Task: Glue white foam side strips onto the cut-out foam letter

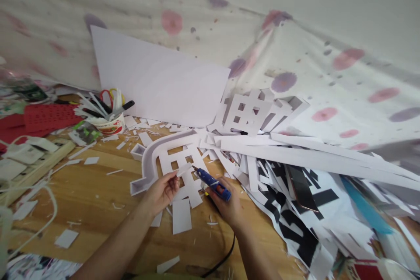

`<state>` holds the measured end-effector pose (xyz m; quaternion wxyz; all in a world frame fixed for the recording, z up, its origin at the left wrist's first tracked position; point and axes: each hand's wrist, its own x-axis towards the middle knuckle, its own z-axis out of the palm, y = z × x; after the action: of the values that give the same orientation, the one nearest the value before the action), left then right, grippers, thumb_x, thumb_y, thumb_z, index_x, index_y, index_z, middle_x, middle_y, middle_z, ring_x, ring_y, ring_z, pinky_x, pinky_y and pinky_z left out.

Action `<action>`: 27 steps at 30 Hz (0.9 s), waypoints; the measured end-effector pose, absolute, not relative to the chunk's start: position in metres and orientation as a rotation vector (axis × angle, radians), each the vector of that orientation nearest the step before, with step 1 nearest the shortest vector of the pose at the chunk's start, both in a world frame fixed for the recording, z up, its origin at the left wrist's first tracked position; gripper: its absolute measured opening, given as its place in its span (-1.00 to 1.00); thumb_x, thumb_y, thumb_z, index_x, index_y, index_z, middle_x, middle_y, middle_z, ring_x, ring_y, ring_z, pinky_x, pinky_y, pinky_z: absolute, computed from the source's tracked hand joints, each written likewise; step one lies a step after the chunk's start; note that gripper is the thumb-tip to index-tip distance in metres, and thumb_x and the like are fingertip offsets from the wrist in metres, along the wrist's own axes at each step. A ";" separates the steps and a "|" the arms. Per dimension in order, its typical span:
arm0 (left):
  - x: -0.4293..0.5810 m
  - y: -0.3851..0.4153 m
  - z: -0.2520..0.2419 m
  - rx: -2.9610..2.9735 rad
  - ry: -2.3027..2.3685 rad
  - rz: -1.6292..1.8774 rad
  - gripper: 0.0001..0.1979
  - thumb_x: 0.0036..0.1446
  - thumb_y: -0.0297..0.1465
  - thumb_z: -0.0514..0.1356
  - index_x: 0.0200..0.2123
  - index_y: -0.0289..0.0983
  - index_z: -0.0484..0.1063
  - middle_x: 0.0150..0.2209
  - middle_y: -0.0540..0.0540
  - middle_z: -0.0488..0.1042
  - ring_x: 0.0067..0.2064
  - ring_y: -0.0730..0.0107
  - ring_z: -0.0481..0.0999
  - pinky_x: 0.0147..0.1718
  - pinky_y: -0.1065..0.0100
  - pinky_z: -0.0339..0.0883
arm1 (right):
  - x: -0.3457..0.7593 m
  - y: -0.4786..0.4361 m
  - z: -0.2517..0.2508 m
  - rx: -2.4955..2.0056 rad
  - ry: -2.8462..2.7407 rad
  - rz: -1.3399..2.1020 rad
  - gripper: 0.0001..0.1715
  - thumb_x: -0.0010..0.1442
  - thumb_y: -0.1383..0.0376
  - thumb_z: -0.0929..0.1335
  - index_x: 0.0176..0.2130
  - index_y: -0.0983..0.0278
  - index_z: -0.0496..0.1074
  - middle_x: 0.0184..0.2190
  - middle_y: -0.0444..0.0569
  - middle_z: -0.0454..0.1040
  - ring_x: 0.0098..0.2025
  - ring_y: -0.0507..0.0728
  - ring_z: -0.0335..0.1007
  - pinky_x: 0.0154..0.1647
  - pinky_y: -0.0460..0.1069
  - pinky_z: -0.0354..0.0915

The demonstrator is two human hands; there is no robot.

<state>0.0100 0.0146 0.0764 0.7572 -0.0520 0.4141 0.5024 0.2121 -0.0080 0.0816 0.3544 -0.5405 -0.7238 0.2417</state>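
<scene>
The bare left grip (162, 193) held thumb and forefinger in a pinch, other fingers curled inward; the bare left forearm (123, 238) slanted away below and left of it. Near that grip, to its right, the bare right grip (231, 208) was wrapped closed, the bare right forearm (254, 247) below it.

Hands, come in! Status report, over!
Left hand pinching white strip. Right hand gripping blue glue gun, nozzle near strip. White scraps littering wooden table.

The glue gun (212, 182) partly hides the right hand (232, 204); the bottom edge crops 2 forearms (116, 240).
</scene>
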 end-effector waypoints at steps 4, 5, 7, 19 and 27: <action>0.008 0.014 0.074 -0.137 0.891 1.100 -0.83 0.16 -0.62 0.00 -0.46 -0.43 0.31 -0.60 -0.05 0.34 -0.62 0.63 0.35 -0.68 0.63 0.32 | 0.211 -0.007 0.078 -1.414 -1.889 0.590 -0.73 0.09 0.16 0.31 -0.53 0.24 0.24 -0.54 -0.14 0.27 -0.51 0.02 0.21 -0.49 -0.09 0.14; 0.009 0.015 0.074 -0.141 0.893 1.097 -0.83 0.16 -0.62 0.00 -0.46 -0.43 0.31 -0.60 -0.05 0.34 -0.62 0.63 0.35 -0.68 0.63 0.32 | 0.211 -0.008 0.077 -1.416 -1.893 0.583 -0.73 0.09 0.16 0.31 -0.54 0.24 0.23 -0.55 -0.15 0.27 -0.51 0.02 0.21 -0.49 -0.09 0.13; 0.009 0.015 0.073 -0.144 0.900 1.092 -0.83 0.15 -0.62 0.01 -0.47 -0.43 0.31 -0.60 -0.06 0.33 -0.62 0.63 0.34 -0.69 0.63 0.31 | 0.211 -0.008 0.076 -1.419 -1.897 0.578 -0.72 0.09 0.16 0.31 -0.54 0.23 0.23 -0.54 -0.14 0.27 -0.51 0.02 0.21 -0.49 -0.09 0.13; 0.009 0.013 0.076 -0.160 0.892 1.087 -0.82 0.15 -0.61 0.01 -0.48 -0.44 0.31 -0.60 -0.06 0.33 -0.62 0.63 0.34 -0.68 0.62 0.31 | 0.210 -0.006 0.071 -1.445 -1.879 0.560 -0.67 0.09 0.12 0.31 -0.56 0.22 0.18 -0.56 -0.16 0.23 -0.52 0.03 0.19 -0.50 -0.08 0.12; 0.011 0.012 0.074 -0.164 0.883 1.088 -0.83 0.15 -0.60 0.02 -0.47 -0.44 0.32 -0.60 -0.07 0.33 -0.61 0.61 0.35 -0.69 0.62 0.31 | 0.208 -0.008 0.070 -1.413 -1.902 0.524 -0.72 0.09 0.16 0.30 -0.55 0.23 0.21 -0.54 -0.14 0.26 -0.51 0.02 0.20 -0.50 -0.09 0.13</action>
<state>0.0111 0.0124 0.0745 0.7615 -0.0753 0.4056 0.5000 0.2079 -0.0085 0.0698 0.3500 -0.5455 -0.7342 0.2025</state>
